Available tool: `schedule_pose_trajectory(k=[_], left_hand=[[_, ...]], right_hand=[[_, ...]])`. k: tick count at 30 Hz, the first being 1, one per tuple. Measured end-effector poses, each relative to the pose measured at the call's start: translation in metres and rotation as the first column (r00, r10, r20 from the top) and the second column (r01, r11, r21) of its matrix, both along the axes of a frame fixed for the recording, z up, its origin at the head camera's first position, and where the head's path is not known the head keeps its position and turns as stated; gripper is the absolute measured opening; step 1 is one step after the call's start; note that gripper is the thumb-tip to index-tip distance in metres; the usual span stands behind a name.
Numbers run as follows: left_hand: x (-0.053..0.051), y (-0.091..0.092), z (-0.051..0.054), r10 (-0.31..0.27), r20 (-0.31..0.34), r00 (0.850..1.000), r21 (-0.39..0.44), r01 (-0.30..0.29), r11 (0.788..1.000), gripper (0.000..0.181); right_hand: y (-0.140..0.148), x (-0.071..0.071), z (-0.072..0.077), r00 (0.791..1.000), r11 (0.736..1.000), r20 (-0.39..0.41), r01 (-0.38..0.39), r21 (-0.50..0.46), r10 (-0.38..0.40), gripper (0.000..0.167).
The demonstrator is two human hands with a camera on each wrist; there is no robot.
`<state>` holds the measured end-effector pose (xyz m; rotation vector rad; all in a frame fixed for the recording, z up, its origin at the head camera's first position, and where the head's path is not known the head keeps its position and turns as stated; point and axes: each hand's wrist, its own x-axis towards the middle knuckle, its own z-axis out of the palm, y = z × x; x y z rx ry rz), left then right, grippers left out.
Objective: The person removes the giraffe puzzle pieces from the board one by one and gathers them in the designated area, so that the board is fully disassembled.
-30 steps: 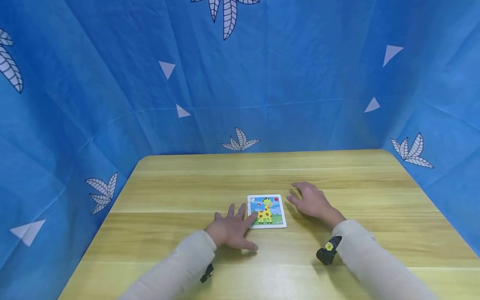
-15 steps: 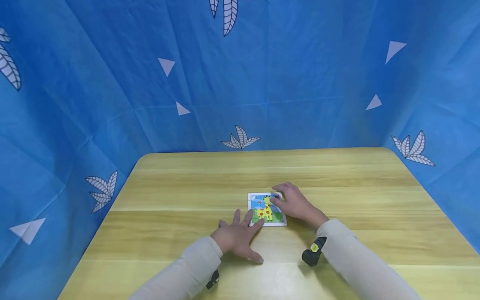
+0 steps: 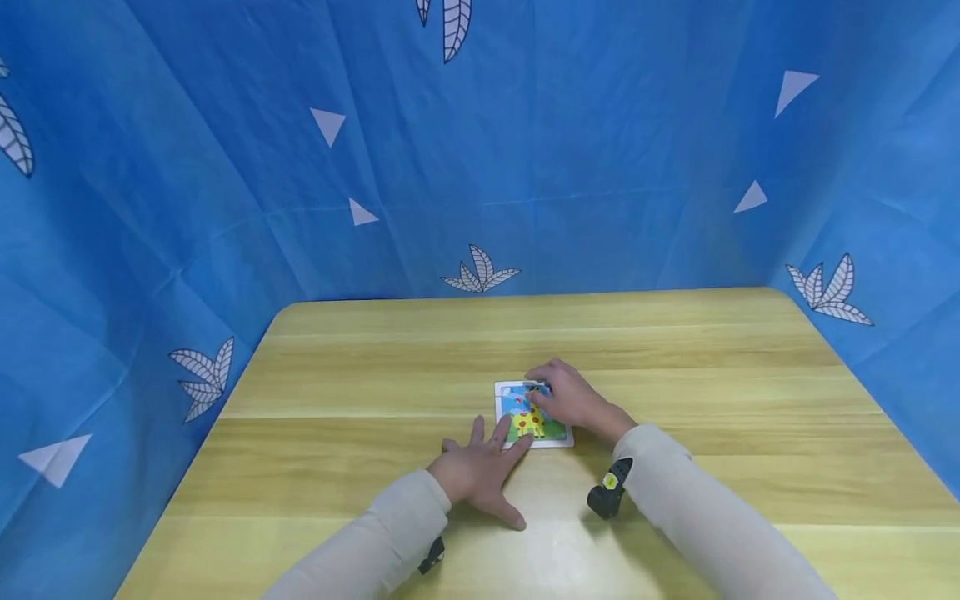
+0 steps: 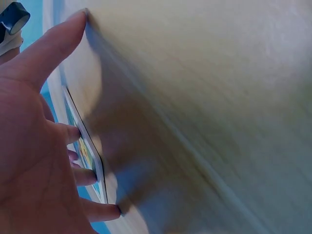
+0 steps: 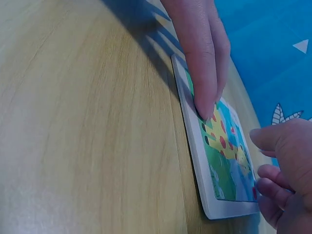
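A square giraffe picture puzzle (image 3: 555, 431) with a white border lies flat on the table. My left hand (image 3: 480, 475) is spread wide at its lower left, index and middle fingers on the board. The left wrist view shows this hand (image 4: 34, 151) with straight fingers at the puzzle's edge (image 4: 88, 139). My right hand (image 3: 576, 402) reaches over the upper right part, covering that corner. In the right wrist view, its thumb (image 5: 268, 139) is apart from the bent fingers (image 5: 275, 192) near the far edge. Nothing shows between thumb and fingers there.
The wooden table (image 3: 360, 375) extends around the puzzle on all sides. A blue curtain (image 3: 600, 167) with white leaves and triangles hangs behind and beside it. A small black camera (image 3: 610, 489) is strapped on the right wrist, below the sleeve.
My right hand has moved left from beside the puzzle to over its upper right part. The left hand has shifted slightly right and stays spread. The puzzle lies in the same place.
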<state>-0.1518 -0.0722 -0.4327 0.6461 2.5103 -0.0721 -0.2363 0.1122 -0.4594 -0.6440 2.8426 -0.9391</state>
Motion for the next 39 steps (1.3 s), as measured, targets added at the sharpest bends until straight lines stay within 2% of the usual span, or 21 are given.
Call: schedule_pose_trajectory(k=[10, 20, 39], left_hand=[[0.000, 0.001, 0.002, 0.012, 0.008, 1.000, 0.033, -0.012, 0.999, 0.112], [-0.003, 0.002, 0.001, -0.006, 0.002, 1.000, 0.007, 0.006, 1.000, 0.111], [0.000, 0.002, 0.000, 0.013, 0.002, 1.000, -0.008, -0.013, 1.000, 0.110]], right_hand=[[-0.009, -0.003, 0.003, 0.999, 0.999, 0.010, -0.050, 0.009, 0.050, 0.029], [-0.013, -0.006, 0.002, 0.998, 0.998, -0.020, -0.059, 0.022, 0.059, 0.024], [-0.012, -0.012, -0.002, 0.994, 0.995, 0.060, -0.092, 0.031, 0.090, 0.028]])
